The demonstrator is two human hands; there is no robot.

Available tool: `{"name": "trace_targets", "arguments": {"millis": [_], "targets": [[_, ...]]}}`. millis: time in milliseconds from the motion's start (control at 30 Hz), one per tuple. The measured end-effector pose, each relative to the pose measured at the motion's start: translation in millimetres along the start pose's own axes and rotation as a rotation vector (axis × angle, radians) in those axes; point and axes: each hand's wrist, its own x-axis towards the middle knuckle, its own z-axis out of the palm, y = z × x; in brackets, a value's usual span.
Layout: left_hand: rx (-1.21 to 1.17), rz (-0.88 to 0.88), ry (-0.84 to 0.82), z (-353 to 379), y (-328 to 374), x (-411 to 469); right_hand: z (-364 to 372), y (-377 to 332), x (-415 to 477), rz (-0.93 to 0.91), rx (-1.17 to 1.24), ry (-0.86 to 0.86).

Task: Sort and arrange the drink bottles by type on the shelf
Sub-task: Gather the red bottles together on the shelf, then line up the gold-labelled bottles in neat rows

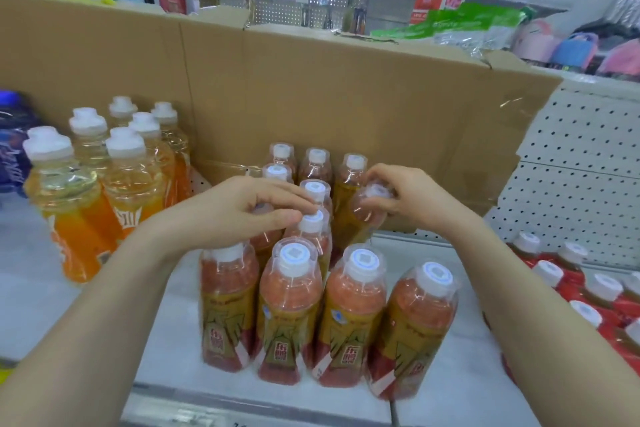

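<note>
In the head view, a cluster of red-and-gold bottles (291, 305) with white caps is seen standing on the white shelf (460, 388) at the centre of the frame, four of them in the front row and more behind, up to a cardboard box (311, 87) that spans the upper middle.

The left hand (239, 210) is held over the middle of the cluster. Its fingers (277, 192) are curled downward and closed round the top of a middle-row bottle (265, 241), whose cap is hidden under the palm; only the bottle's shoulder is seen below the hand. The thumb tip is placed just beside the white cap of the neighbouring bottle to the right.

The right hand (412, 198) is seen right of centre, at the right edge of the cluster. A tilted bottle (367, 211) is gripped by it near the neck: the fingers are wrapped over the cap from above and the thumb is pressed against the far side. The bottle is leaned with its cap toward the right hand, and its body is laid against an upright bottle in the back rows.

A group of orange bottles (86, 184) is stood at the left of the frame, with a purple bottle (12, 142) at the far left edge. Red bottles (588, 291) are lined at the lower right, below a perforated back panel (588, 163).
</note>
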Motion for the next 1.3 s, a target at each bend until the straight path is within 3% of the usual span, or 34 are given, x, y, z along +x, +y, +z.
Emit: {"name": "trace_targets", "arguments": {"millis": [133,267,467,733,900,967,1067,1233,1300], "targets": [[0.019,0.005,0.014,2.1,1.1,-0.7,-14.2,-18.9,-23.5,0.029,-0.105,-0.071],[0.035,0.011,0.025,2.2,1.5,-1.5,-21.0,-40.8,-34.4,0.051,0.172,-0.243],[0.019,0.002,0.005,1.2,1.5,-3.4,-25.0,-44.2,-34.5,0.096,0.183,-0.266],[-0.022,0.007,0.075,-2.8,-0.9,-1.0,-18.4,-37.9,-41.0,0.063,0.178,-0.124],[-0.005,-0.016,0.032,-5.3,-1.7,-7.0,-21.4,-24.3,-35.5,0.047,0.302,-0.209],[0.011,-0.037,0.021,-1.6,-0.5,-8.3,-18.1,-9.9,-16.0,0.051,0.343,-0.106],[0.027,-0.037,0.035,2.7,0.6,-7.9,3.8,18.3,28.4,0.049,0.196,0.105],[0.011,-0.060,0.062,5.3,2.6,-9.3,42.9,32.6,69.8,0.046,0.113,0.036],[-0.006,-0.061,0.068,6.3,2.5,-9.8,46.0,32.5,69.8,0.077,0.168,0.093]]}}
